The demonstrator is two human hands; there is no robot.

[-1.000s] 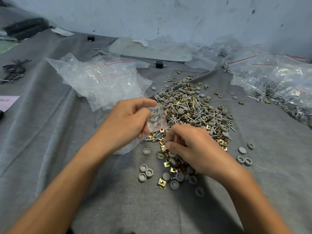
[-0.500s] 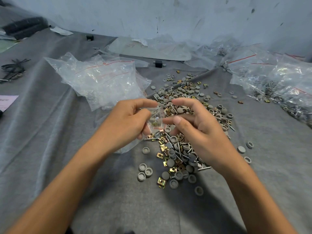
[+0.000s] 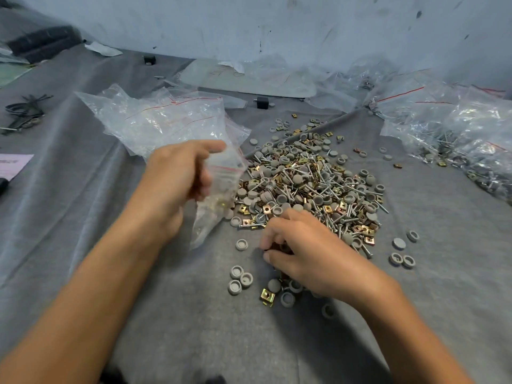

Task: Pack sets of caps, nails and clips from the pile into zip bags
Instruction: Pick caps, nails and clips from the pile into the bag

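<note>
Left grip clenched on clear, crinkled zip bag, red-lined mouth up, long axis hanging down-left, beside pile. Right grip curled over near edge, hold unclear. Round grey caps, thin steel nails, square brass clips on grey felt bench.

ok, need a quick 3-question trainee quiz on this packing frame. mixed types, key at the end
1. True or false: the left hand holds a small zip bag.
2. Pick one. The right hand is:
A) lying flat on the filled bags at the far right
B) down at the near edge of the pile, fingers curled
C) raised well above the table
3. Fill in: the heap of empty zip bags lies to the ___ of the pile.

Key: 1 true; 2 B; 3 left.
</note>
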